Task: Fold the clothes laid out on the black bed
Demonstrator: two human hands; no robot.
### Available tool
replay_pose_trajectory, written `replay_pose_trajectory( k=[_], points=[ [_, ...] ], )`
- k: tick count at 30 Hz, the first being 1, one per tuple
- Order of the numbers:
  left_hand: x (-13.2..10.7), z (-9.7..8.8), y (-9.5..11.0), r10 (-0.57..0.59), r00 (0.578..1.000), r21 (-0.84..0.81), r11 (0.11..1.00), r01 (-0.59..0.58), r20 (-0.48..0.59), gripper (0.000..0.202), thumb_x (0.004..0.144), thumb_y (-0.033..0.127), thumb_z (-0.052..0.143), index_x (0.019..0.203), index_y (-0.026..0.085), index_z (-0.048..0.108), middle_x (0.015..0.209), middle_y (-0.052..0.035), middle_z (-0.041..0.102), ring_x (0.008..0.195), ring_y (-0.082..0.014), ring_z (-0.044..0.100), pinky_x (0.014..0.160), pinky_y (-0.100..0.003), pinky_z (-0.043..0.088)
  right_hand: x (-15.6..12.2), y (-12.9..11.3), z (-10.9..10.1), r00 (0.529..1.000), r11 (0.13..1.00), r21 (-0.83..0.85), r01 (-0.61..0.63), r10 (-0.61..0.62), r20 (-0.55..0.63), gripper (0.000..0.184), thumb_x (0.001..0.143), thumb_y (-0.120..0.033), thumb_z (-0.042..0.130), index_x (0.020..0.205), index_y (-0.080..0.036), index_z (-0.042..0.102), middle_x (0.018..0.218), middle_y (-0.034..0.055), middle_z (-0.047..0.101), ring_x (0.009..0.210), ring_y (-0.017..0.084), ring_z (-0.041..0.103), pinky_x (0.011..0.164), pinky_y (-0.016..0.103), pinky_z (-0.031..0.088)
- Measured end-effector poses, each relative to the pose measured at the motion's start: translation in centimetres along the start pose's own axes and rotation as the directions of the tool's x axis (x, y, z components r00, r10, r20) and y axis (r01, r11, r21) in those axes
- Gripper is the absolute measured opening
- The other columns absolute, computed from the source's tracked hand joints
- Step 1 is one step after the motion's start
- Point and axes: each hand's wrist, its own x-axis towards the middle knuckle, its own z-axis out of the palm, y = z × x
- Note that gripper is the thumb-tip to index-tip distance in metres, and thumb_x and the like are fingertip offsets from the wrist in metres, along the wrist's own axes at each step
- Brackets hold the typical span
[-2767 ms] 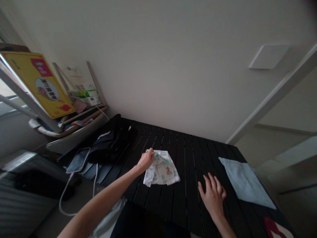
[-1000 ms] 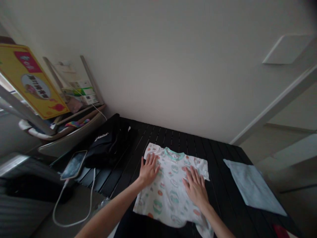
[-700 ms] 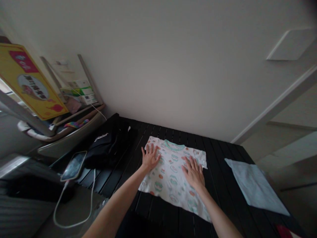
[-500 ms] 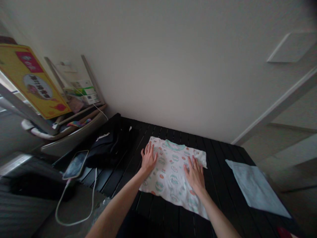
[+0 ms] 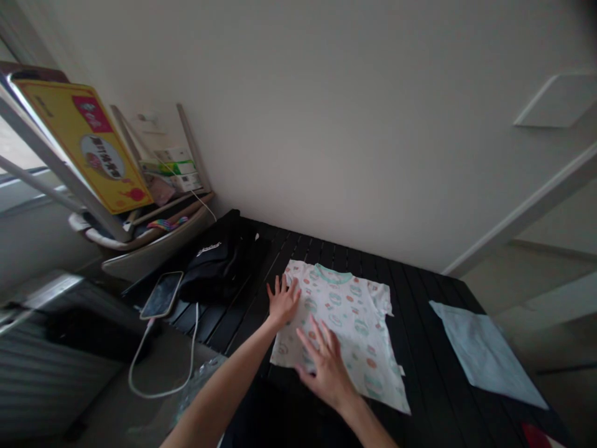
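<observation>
— Two hands on that T-shirt (image 5: 349, 330), then. Where is it lying?

— In the lower middle of the frame, on the black slatted table (image 5: 422, 373), collar toward the wall and hem toward the person. The left hand (image 5: 282, 302) lies on it near the frame-left edge, fingers fanned wide, holding nothing.

— And the right hand (image 5: 327, 367)?

— Lower down, near the hem (image 5: 284, 364), fingers also spread wide, no fabric pinched. I can't tell how much weight its palm puts on the cloth.

— What could go wrong?

— If that right hand drags across the fabric, the hem could ruck up and the shirt could skew around the left hand. The frame-right sleeve (image 5: 380, 297) looks slightly rumpled, so pressing down there could set a crease.

— Anything nearby at risk?

— The phone (image 5: 161, 295) lies at the table's frame-left edge, its charging cable (image 5: 140, 379) drooping off. A wide sweep of the left forearm could catch the cable and tug the phone over. The black bag (image 5: 217, 267) sits just beside the shirt, so a slide that way could bunch the fabric against it. The pale blue cloth (image 5: 485, 354) lies well apart.
</observation>
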Motion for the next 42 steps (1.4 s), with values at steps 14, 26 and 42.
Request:
replay_pose_trajectory(
  k=[14, 26, 42],
  points=[
    [0.1, -0.9, 0.5, -0.012, 0.998, -0.118, 0.993, 0.018, 0.054, 0.053, 0.097, 0.042, 0.028, 0.148, 0.028, 0.031, 0.157, -0.0024, 0.025, 0.146, -0.0333, 0.002, 0.110, -0.068, 0.010, -2.1, -5.7, 3.0, 0.966, 0.986, 0.125, -0.113, 0.079, 0.248, 0.103, 0.076, -0.054, 0.056, 0.151, -0.021, -0.006, 0.159, 0.0028, -0.007, 0.145, 0.032, -0.010, 0.115, 0.060, 0.003],
    [1.6, -0.9, 10.6, 0.462, 0.877, -0.243, 0.873, -0.423, 0.132, 0.042, 0.092, 0.048, 0.043, 0.133, 0.040, 0.051, 0.159, 0.0055, 0.015, 0.145, -0.0373, 0.002, 0.108, -0.069, 0.015, -7.1, -2.5, 6.0, 0.948, 0.952, -0.083, -0.294, 0.279, -0.156, 0.107, 0.073, -0.068, 0.056, 0.152, -0.023, -0.001, 0.157, 0.0157, 0.017, 0.141, 0.045, 0.008, 0.104, 0.073, 0.017],
    [-0.2, 5.0, 8.8, 0.431, 0.900, 0.028, 0.902, -0.430, -0.061, 0.058, 0.096, 0.050, 0.032, 0.150, 0.030, 0.023, 0.156, -0.0022, 0.027, 0.145, -0.0288, 0.016, 0.116, -0.055, 0.013, -2.2, 11.7, -0.2, 0.653, 0.655, -0.059, -0.753, 0.734, -0.187, 0.066, 0.090, -0.062, 0.029, 0.148, -0.031, 0.031, 0.155, 0.0158, 0.026, 0.141, 0.042, 0.018, 0.104, 0.067, 0.022]
  ],
)
